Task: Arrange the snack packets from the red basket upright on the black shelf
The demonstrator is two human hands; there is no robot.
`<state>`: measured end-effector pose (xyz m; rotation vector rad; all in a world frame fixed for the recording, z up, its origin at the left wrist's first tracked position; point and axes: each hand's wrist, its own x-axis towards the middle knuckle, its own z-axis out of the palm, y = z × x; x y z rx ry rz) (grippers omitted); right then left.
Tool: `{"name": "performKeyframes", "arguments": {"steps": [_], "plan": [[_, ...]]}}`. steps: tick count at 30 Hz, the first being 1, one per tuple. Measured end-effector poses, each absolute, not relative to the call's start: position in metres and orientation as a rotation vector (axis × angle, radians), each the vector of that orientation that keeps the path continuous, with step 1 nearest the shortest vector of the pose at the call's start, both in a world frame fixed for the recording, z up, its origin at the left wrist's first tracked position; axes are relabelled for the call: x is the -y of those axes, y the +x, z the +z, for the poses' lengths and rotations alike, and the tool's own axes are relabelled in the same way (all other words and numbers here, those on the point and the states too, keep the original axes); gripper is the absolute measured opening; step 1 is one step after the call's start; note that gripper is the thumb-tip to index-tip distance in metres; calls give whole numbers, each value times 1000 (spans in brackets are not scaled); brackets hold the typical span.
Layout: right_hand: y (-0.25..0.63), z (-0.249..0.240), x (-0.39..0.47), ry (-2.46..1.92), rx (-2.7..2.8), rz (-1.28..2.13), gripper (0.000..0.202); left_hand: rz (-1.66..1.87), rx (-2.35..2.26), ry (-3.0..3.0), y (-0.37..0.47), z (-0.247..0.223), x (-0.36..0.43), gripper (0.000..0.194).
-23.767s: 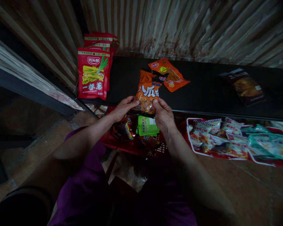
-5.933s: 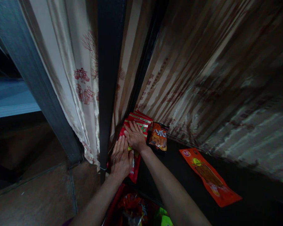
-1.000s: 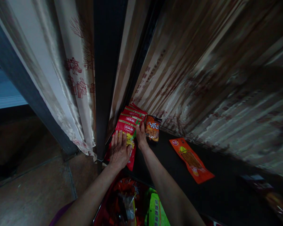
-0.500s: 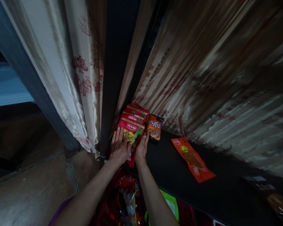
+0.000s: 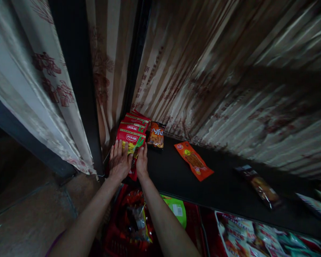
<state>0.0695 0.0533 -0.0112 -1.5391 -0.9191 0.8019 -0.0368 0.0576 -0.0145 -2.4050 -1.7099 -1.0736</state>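
Several red snack packets (image 5: 132, 136) with green and yellow print lie overlapped in a row at the shelf's left end. My left hand (image 5: 120, 161) lies on the front packet, fingers stretched out over its lower left part. Along the packets' right side stands my right hand (image 5: 142, 161), its fingers straight and touching the edge. Both hands are open, and the lower part of the front packet is partly hidden between them. Just right of the red row sits a small orange snack bag (image 5: 156, 136). Farther right an orange flat packet (image 5: 194, 160) lies on the black shelf (image 5: 163, 171).
Patterned curtains (image 5: 203, 89) hang behind the shelf, with a dark post (image 5: 80, 71) at the left. Below stands a red basket (image 5: 117, 246) holding snack bags and a green packet (image 5: 178, 210). A brown snack packet (image 5: 259, 185) lies farther right, above a box of bags (image 5: 243, 232).
The view has swung right, so everything sits farther left and more of the shelf and lower baskets shows. Both hands stay at the red packets in nearly the same pose.
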Motion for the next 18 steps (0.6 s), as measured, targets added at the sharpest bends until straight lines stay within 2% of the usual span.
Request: {"name": "performKeyframes", "arguments": {"steps": [12,18], "plan": [[78,-3,-26,-1531,1032,706,69,-1207,1695,-2404,-36,-14,-58,52],[91,-3,54,-1333,946,513,47,-1329,1531,-2440,-40,-3,-49,46]]}}
